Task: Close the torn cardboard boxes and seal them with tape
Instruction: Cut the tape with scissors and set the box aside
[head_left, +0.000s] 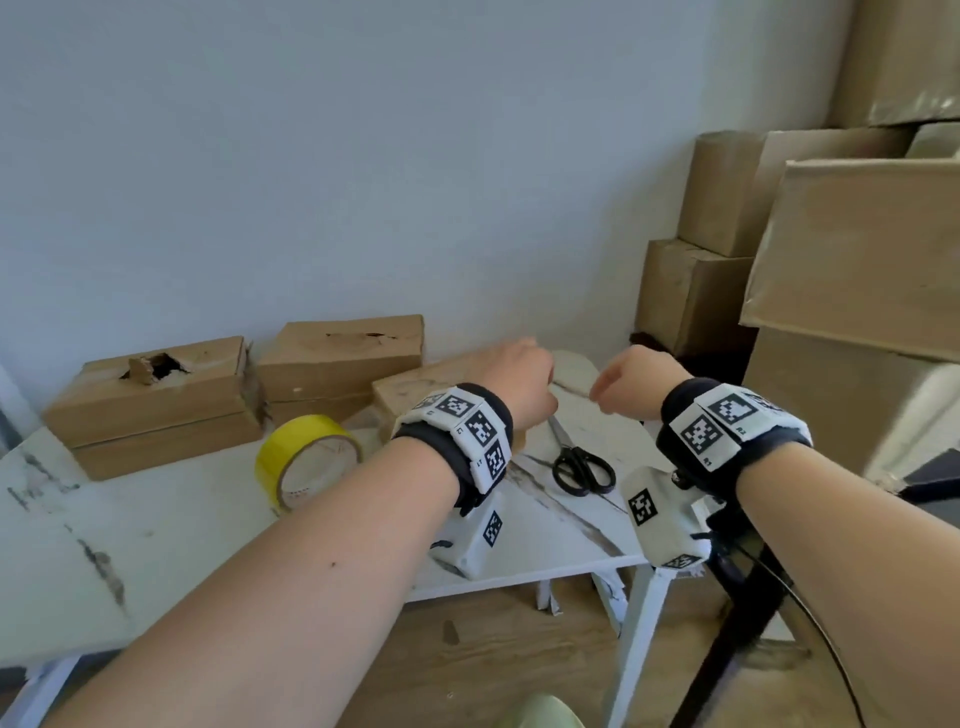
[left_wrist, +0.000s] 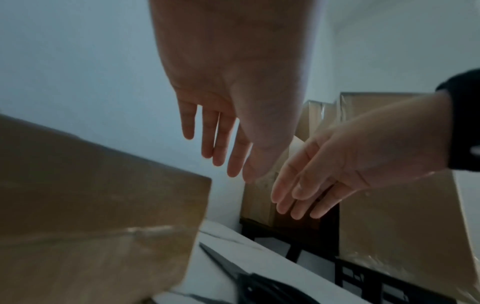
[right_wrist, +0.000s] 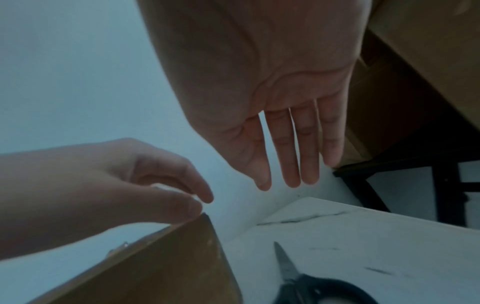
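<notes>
Three brown cardboard boxes lie along the back of the white table (head_left: 156, 519). The left box (head_left: 156, 400) has a ragged hole torn in its top. The middle box (head_left: 343, 358) shows a tear on top. My left hand (head_left: 519, 384) hovers over the right end of the third box (head_left: 415, 387), fingers relaxed and holding nothing. In the left wrist view that hand (left_wrist: 228, 164) hangs above the box (left_wrist: 103, 205). My right hand (head_left: 623, 395) floats just to its right, and the right wrist view shows its fingers (right_wrist: 288, 181) straight and empty. A yellow tape roll (head_left: 306, 462) stands in front of the boxes.
Black scissors (head_left: 582, 467) lie on the table below both hands, right of the third box. Larger cardboard boxes (head_left: 831, 260) are stacked at the right against the wall. A black stand leg (head_left: 727, 649) rises by the table's right front corner.
</notes>
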